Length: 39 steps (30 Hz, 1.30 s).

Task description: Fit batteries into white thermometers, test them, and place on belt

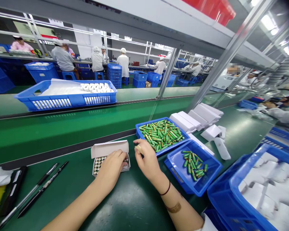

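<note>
A small white carton with its flap open lies on the green bench, with rows of battery ends showing inside. My left hand rests on its right part, fingers curled over the batteries. My right hand hovers just right of the carton, fingers pinched on a battery. Behind it stands a blue tray heaped with green and gold batteries. A second blue tray to the right holds a smaller pile of batteries.
Stacked flat white cartons lie past the trays. A blue crate of white boxes stands at the lower right. Two pens lie at the left. A blue basket sits on the conveyor. Other workers sit beyond.
</note>
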### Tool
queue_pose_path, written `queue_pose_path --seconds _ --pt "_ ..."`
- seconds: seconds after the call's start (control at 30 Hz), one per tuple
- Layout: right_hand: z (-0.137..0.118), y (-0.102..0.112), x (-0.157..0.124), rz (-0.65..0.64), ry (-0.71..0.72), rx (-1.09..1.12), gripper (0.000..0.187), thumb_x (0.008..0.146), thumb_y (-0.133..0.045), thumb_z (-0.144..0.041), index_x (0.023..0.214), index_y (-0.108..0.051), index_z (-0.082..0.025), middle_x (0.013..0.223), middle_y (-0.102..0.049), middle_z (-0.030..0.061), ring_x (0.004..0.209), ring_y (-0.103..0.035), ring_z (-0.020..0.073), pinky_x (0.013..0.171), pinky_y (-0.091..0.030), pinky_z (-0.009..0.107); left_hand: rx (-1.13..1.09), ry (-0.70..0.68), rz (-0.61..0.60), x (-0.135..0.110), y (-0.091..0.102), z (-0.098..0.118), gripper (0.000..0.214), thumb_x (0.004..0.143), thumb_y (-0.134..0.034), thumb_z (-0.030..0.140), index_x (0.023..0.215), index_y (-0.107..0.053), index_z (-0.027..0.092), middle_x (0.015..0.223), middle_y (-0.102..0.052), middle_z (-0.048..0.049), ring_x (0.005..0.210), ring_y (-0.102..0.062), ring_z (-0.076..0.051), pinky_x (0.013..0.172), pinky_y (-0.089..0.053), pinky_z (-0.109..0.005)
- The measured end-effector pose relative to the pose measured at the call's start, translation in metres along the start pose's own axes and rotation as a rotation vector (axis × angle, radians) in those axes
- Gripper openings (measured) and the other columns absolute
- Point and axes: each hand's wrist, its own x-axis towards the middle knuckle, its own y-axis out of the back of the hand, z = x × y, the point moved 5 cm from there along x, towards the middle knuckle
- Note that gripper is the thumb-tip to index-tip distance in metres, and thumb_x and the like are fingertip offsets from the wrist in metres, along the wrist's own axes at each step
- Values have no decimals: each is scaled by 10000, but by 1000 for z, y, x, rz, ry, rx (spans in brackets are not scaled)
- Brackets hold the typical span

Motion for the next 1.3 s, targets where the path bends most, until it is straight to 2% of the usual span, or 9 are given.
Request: queue_pose_path --seconds 0.17,0.37,0.43,0.53,0.67,0.83,1.0,1.2,1.3 --pt "-14 -15 -5 -108 18 68 176 832 -385 -62 775 -455 -212 921 -621 98 937 -583 214 807 -487 347 -53 -7 -4 1 -4 -4 161 815 -541 74 924 -636 145 982 -587 -87 945 -544 -256 818 -451 -384" --pt "-12 -10 -4 -97 -75 110 75 896 -432 -167 830 -453 -197 880 -567 71 822 -544 185 728 -442 304 -410 33 93 4 7 -15 65 767 -620 179 723 -667 167 870 -631 -64 864 -582 -234 780 -467 -365" --pt "-11 -8 -5 -103 -169 194 170 934 -414 -242 768 -412 -208 751 -507 13 695 -499 149 644 -398 269 -583 143 110 4 15 -23 111 764 -624 263 746 -672 164 788 -659 -54 758 -611 -216 714 -486 -346" --pt "-11 -13 -10 -201 -300 345 307 975 -348 -328 689 -334 -217 603 -364 -53 542 -372 105 530 -291 244 -892 290 176 3 28 -30 235 725 -658 343 847 -663 142 731 -673 -44 669 -635 -194 636 -510 -308" --pt "-17 -25 -17 -363 -349 384 359 959 -391 -386 655 -324 -208 573 -289 -69 517 -282 87 498 -212 243 -1169 276 253 0 43 -26 358 705 -702 328 990 -671 114 720 -693 -33 633 -641 -144 646 -534 -255" --pt "-16 -30 -20 -394 -417 438 354 945 -412 -404 660 -388 -195 581 -277 -62 533 -251 90 502 -190 248 -1293 284 232 -1 42 -24 305 675 -759 297 913 -713 112 719 -719 -37 603 -631 -109 636 -534 -208" --pt "-11 -25 -17 -347 -479 572 388 922 -451 -454 643 -406 -188 598 -291 -49 560 -251 96 503 -187 249 -1357 261 241 0 41 -26 306 622 -800 254 882 -718 115 705 -723 -32 592 -647 -117 648 -551 -226" --pt "-7 -27 -15 -286 -586 774 421 854 -536 -524 629 -472 -174 562 -318 -54 514 -255 83 474 -189 238 -1313 259 224 0 39 -23 264 580 -809 204 804 -703 111 803 -750 -60 700 -692 -142 691 -560 -216" --pt "-5 -31 -15 -295 -683 904 451 813 -548 -582 606 -465 -190 475 -244 -92 427 -178 66 416 -150 231 -1246 270 194 -1 38 -21 216 563 -805 195 721 -683 112 673 -726 -30 595 -667 -127 602 -549 -200"
